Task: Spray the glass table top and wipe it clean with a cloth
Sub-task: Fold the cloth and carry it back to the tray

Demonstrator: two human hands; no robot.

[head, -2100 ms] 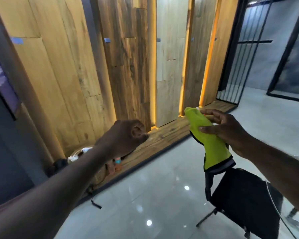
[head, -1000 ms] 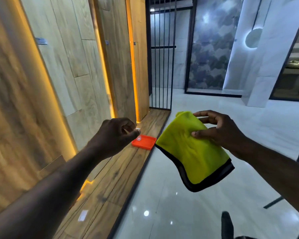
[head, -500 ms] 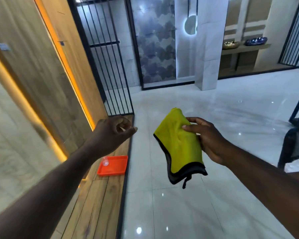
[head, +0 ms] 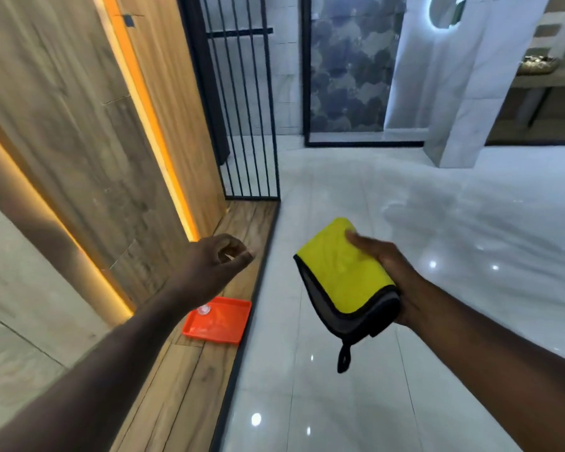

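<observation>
A folded yellow cloth (head: 339, 272) with a grey underside, black trim and a black hanging loop sits in my right hand (head: 388, 272), thumb on top, fingers beneath. My left hand (head: 214, 262) is held out in the air to the left of it, fingers loosely curled with the thumb near the fingertips and nothing in it. No glass table top and no spray bottle are in view.
An orange tray (head: 217, 321) with a small clear object lies on the wooden strip along the panelled wall at left. A black barred screen (head: 242, 109) stands ahead. Glossy white floor tiles (head: 437, 223) spread right, toward a white pillar (head: 463, 93).
The view has swung right from the wooden wall and black chair to the open floor, then back left a little. The cloth has been folded smaller in my right hand. My left hand stays raised.
</observation>
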